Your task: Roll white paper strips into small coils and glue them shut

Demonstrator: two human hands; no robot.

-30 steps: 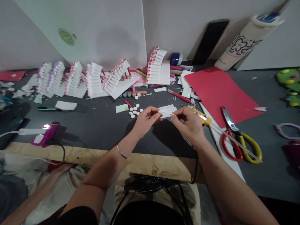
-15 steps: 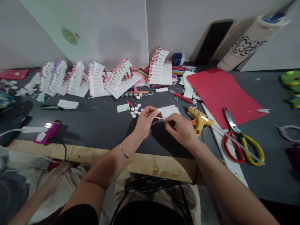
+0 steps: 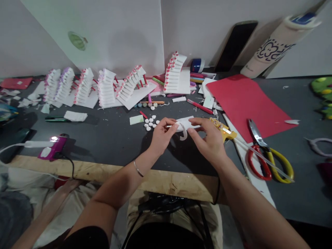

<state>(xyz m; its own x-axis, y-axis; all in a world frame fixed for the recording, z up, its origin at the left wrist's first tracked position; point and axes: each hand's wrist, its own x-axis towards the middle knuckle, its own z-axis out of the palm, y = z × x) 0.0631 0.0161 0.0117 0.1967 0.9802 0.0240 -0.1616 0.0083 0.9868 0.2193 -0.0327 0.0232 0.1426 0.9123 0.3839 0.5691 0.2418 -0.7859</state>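
Observation:
Between thumb and fingers, my left hand (image 3: 163,135) pinches a curled white paper strip (image 3: 184,134), whose free end hangs down in a hook. My right hand (image 3: 209,138) is just right of the strip, thumb and fingers apart, with nothing seen in it. Under the strip lies a white sheet piece (image 3: 188,121) on the dark table. Several small white discs (image 3: 148,123) are scattered left of my left hand. Behind my right hand, partly hidden by it, is a yellow hot glue gun (image 3: 225,130).
Small white stair models (image 3: 106,89) with pink and purple tips line the back. To the right lie a red sheet (image 3: 249,100) and scissors (image 3: 264,155) with red and yellow handles. A bottle (image 3: 277,48) leans near a phone (image 3: 236,45). Another person's arm (image 3: 46,214) shows lower left.
My right hand has let go of the paper strip and moved slightly right, its fingers spreading. The strip's loose end now hangs curled from my left hand.

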